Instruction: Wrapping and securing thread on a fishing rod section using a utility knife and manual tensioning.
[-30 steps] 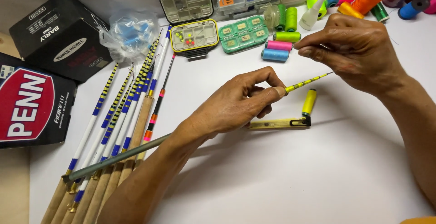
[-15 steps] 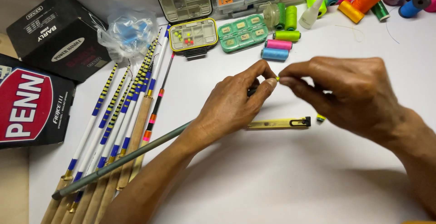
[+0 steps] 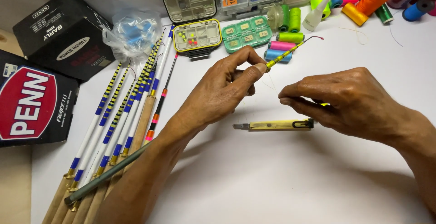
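My left hand pinches a thin fishing rod near its yellow-and-black banded tip, which ends in a red point toward the thread spools. The rod's dark grey shaft runs back under my left forearm to the lower left. My right hand hovers just right of the left, fingertips pinched together, perhaps on a fine thread that I cannot make out. A yellow utility knife with its blade out lies on the white table below both hands.
Several blue, yellow and white banded rods with cork handles lie at the left. Black reel boxes, a plastic bag, small tackle boxes and coloured thread spools line the back edge.
The hands, touching at the rod tip half a second ago, have parted. My left hand raised the tip up and right; my right hand drew away to the right.
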